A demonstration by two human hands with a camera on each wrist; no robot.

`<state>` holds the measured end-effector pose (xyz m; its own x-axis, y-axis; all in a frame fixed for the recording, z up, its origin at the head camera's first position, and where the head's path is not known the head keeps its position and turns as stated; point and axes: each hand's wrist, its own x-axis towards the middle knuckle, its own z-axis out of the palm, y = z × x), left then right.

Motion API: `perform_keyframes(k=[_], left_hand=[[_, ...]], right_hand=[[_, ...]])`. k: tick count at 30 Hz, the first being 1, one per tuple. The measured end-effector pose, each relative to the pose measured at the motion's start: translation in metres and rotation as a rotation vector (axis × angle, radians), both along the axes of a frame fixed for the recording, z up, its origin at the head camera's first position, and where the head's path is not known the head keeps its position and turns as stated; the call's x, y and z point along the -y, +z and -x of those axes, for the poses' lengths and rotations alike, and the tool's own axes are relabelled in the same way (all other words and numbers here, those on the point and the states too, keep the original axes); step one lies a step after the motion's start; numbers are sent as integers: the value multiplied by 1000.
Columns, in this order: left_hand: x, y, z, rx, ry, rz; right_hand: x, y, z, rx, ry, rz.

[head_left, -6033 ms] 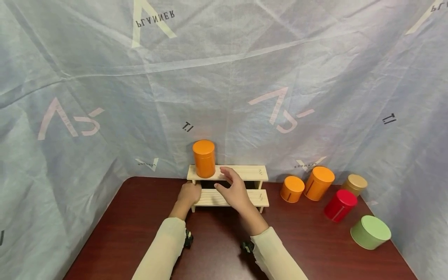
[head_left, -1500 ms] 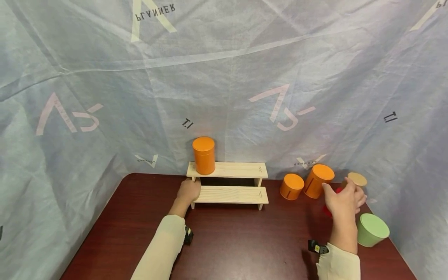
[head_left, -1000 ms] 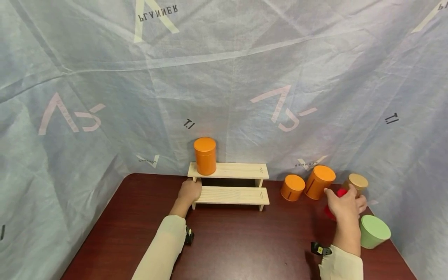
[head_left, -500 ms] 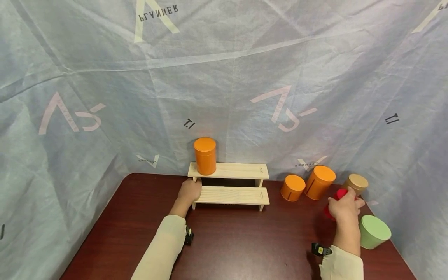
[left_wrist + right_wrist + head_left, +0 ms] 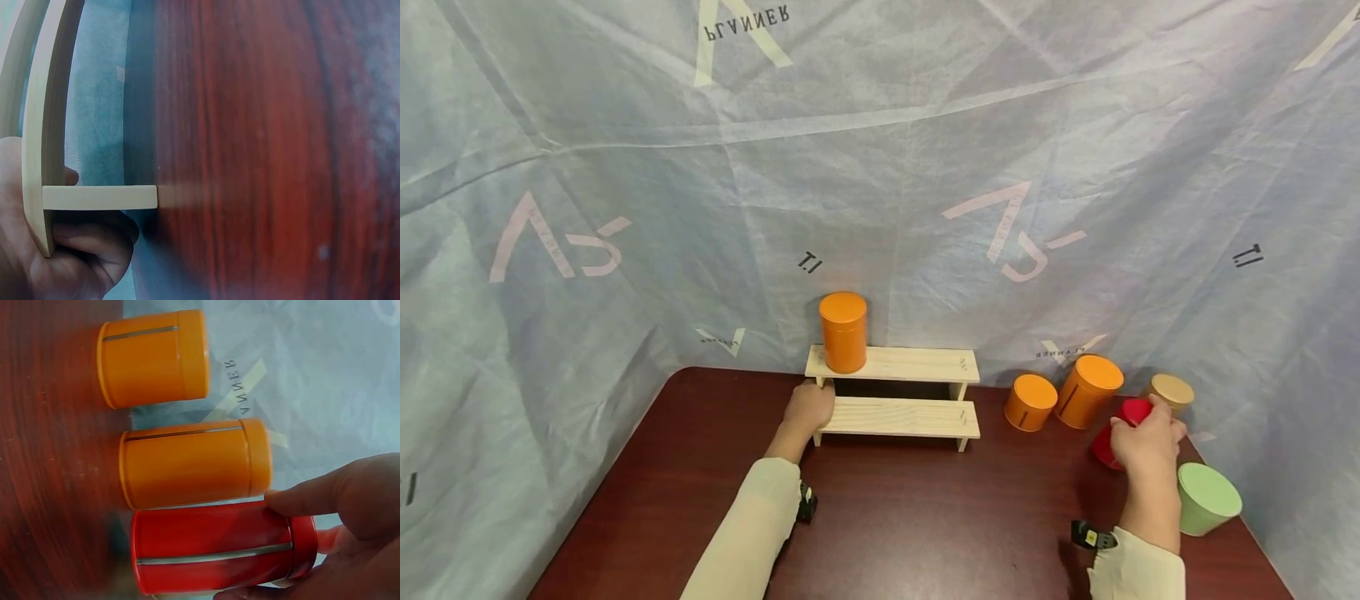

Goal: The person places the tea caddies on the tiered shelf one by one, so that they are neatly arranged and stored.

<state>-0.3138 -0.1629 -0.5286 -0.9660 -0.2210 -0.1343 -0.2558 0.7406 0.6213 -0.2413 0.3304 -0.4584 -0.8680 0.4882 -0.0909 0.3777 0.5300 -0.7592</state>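
My left hand [image 5: 810, 407] grips the left end of a two-step wooden shelf [image 5: 910, 417]; the left wrist view shows fingers curled about the lower board [image 5: 37, 125] by its leg. A tall orange tin [image 5: 846, 333] stands upright on the upper step's left part. Over at the right, my right hand [image 5: 1152, 442] holds a red tin [image 5: 1105, 447] by its upper part. Seen from the right wrist, the thumb presses one side near the lid and fingers reach round the far side, partly hidden. The red tin [image 5: 212, 544] has a silver seam.
Left of the red tin are a short orange tin [image 5: 1031, 403] and a taller orange tin [image 5: 1088, 393]. A gold tin [image 5: 1172, 390] is behind it, partly covered, and a green tin [image 5: 1208, 498] sits near the table's right edge. Grey printed cloth [image 5: 895, 208] hangs behind the table.
My right hand has gone from beside the shelf to the red tin at the right, and its fingers have closed round it. The left hand has stayed at the shelf's end.
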Motion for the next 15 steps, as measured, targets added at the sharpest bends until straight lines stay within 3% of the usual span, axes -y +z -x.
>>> perform_keyframes(k=[6,15], left_hand=[[0,0,1,12,-4,5],[0,1,-1,5,-11,8]], right_hand=[[2,9,-5,-90,-35,-9],[1,13,-7,-143,-94,33]])
